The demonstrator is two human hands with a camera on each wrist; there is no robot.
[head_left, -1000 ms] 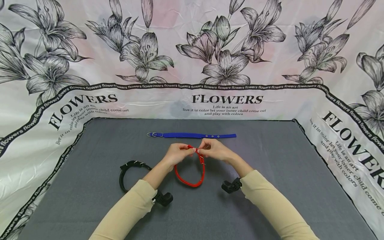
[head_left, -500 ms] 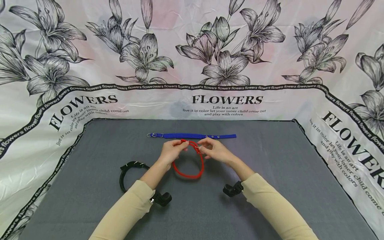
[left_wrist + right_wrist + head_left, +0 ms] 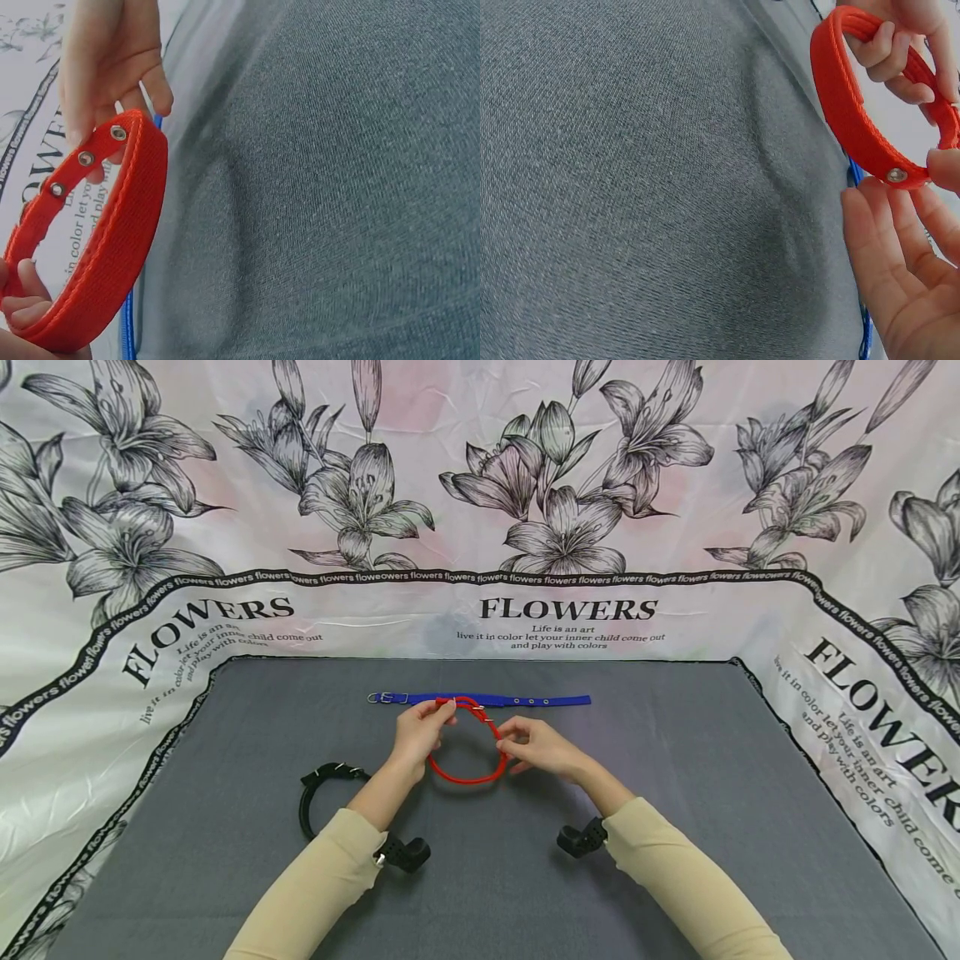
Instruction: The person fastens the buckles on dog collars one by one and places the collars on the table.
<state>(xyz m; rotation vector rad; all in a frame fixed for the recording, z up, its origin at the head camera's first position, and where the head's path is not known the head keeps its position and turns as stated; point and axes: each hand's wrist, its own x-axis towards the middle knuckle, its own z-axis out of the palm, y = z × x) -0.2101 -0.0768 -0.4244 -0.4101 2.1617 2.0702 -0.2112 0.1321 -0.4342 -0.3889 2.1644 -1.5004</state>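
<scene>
I see the red collar [image 3: 468, 752] held as a closed loop just above the grey mat [image 3: 675, 827], a little toward twelve o'clock from the middle of it. The left hand [image 3: 417, 737] pinches the loop's far end at about eleven o'clock on the ring, fingers curled onto the strap near its free tip. The right hand [image 3: 542, 749] grips it at about three o'clock, thumb and fingertips together on the strap by a metal rivet (the right wrist view shows that rivet right at the thumb). In the left wrist view the eyelet end [image 3: 84, 158] of the strap overlaps the band; I cannot tell whether it is buckled.

The blue collar [image 3: 480, 699] lies flat and straight just beyond the hands at twelve o'clock, and the red loop's top crosses over it from my view; touching or not, I cannot say. The black collar [image 3: 326, 789] sits curled at nine o'clock, well apart.

My worry: both grips are light fingertip pinches, so the springy strap could slip out and the loop fall open. The left hand could also snag the blue collar and drag it askew.
</scene>
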